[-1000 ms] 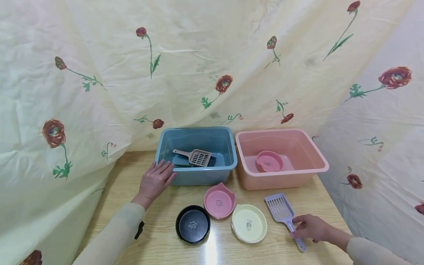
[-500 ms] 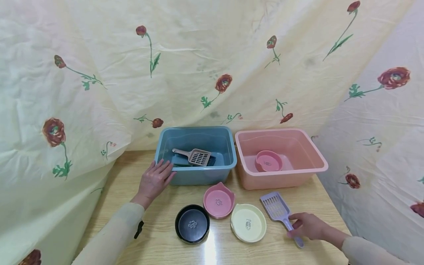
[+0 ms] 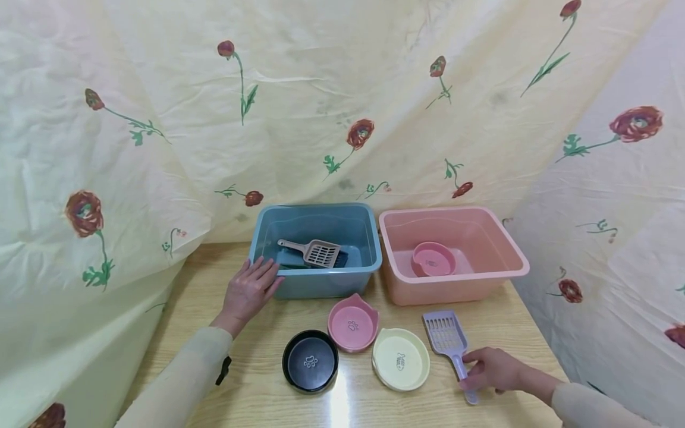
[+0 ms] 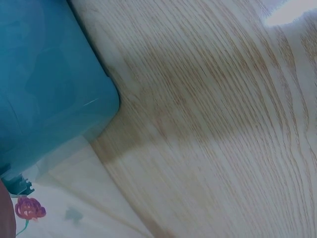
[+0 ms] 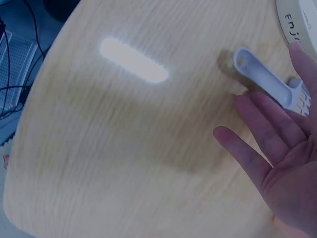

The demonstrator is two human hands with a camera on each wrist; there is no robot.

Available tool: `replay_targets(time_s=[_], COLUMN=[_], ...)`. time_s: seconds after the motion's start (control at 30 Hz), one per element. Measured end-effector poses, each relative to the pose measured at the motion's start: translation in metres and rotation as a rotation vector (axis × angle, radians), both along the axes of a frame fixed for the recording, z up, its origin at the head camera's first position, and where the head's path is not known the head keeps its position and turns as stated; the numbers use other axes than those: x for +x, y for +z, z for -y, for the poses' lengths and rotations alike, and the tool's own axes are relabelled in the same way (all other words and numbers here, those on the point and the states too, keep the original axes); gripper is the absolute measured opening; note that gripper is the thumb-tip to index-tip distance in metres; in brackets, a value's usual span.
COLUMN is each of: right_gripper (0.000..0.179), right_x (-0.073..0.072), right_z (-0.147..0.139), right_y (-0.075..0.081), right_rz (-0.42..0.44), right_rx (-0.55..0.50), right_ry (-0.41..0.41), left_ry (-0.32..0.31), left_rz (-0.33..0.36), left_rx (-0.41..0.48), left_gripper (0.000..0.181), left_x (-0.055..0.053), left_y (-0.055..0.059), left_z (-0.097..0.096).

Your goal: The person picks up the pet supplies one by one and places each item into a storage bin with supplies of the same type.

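Observation:
My left hand [image 3: 248,291] rests on the front left corner of a blue plastic litter box [image 3: 321,287], fingers laid over its rim. Inside that box is a beige slotted litter scoop [image 3: 321,253] on top of a dark blue item. To the right, my right hand [image 3: 495,371] holds the handle of a purple litter scoop [image 3: 446,334] between thumb and fingers, low over the table. In the right wrist view, the scoop's handle [image 5: 265,77] casts a shadow close by, and the other fingers [image 5: 242,153] are spread. The left wrist view shows mostly the box wall [image 4: 49,74].
A pink litter box [image 3: 449,291] stands right of the blue one, with a small pink bowl [image 3: 434,260] inside. On the wooden table [image 3: 251,380] sit a pink cat-ear bowl [image 3: 353,324], a black bowl [image 3: 310,361] and a cream bowl [image 3: 401,359]. Flowered cloth [image 3: 299,148] hangs behind.
The purple scoop has shifted left and its handle has turned to stand more upright in the head view, moving with my right hand. The left hand stays on the blue box's rim.

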State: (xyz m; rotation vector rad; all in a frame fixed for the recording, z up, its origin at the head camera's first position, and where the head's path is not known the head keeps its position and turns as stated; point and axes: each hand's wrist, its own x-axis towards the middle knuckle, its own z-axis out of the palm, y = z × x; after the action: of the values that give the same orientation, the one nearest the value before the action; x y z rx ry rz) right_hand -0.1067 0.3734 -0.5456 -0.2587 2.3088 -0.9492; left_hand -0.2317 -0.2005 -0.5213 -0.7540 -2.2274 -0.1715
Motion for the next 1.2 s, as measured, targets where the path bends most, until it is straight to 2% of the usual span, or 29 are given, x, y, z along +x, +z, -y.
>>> replay_targets(time_s=[0.13, 0.23, 0.37, 0.47, 0.67, 0.77, 0.9, 1.0, 1.07, 1.13, 1.2], right_gripper=[0.057, 0.056, 0.066, 0.077, 0.091, 0.094, 0.093, 0.087, 0.082, 0.078, 0.075], right_x=[-0.011, -0.019, -0.022, -0.024, -0.03, -0.031, -0.033, -0.033, -0.032, -0.032, -0.03], right_z=[-0.006, -0.01, -0.012, -0.011, -0.008, -0.005, 0.0, 0.002, 0.002, 0.001, 0.0], right_y=[0.008, 0.016, 0.022, 0.022, 0.015, 0.01, 0.004, 0.001, -0.001, -0.004, -0.006], right_rz=[-0.144, -0.334, -0.57, -0.685, -0.868, -0.921, -0.88, -0.825, -0.824, -0.841, -0.849], right_rx=[0.075, 0.218, 0.391, 0.418, 0.381, 0.36, 0.371, 0.396, 0.415, 0.432, 0.443], right_ry=[0.118, 0.244, 0.384, 0.469, 0.637, 0.699, 0.725, 0.713, 0.711, 0.705, 0.689], left_ry=[0.007, 0.008, 0.009, 0.008, 0.01, 0.009, 0.008, 0.008, 0.01, 0.008, 0.01], left_rz=[0.009, 0.012, 0.008, 0.005, 0.009, 0.012, 0.015, 0.011, 0.006, 0.006, 0.009], left_rx=[-0.007, -0.009, -0.011, -0.014, -0.016, -0.016, -0.021, -0.019, -0.016, -0.014, -0.02], left_gripper=[0.046, 0.045, 0.045, 0.045, 0.047, 0.048, 0.041, 0.059, 0.072, 0.075, 0.069], left_x=[0.0, 0.001, 0.001, 0.001, 0.0, 0.001, 0.001, 0.001, 0.001, 0.001, 0.001], left_y=[0.001, 0.002, 0.003, 0.003, 0.002, 0.002, 0.002, 0.003, 0.002, 0.002, 0.002], left_z=[0.0, 0.0, -0.001, -0.001, -0.001, -0.001, -0.001, -0.001, -0.002, -0.002, -0.001])
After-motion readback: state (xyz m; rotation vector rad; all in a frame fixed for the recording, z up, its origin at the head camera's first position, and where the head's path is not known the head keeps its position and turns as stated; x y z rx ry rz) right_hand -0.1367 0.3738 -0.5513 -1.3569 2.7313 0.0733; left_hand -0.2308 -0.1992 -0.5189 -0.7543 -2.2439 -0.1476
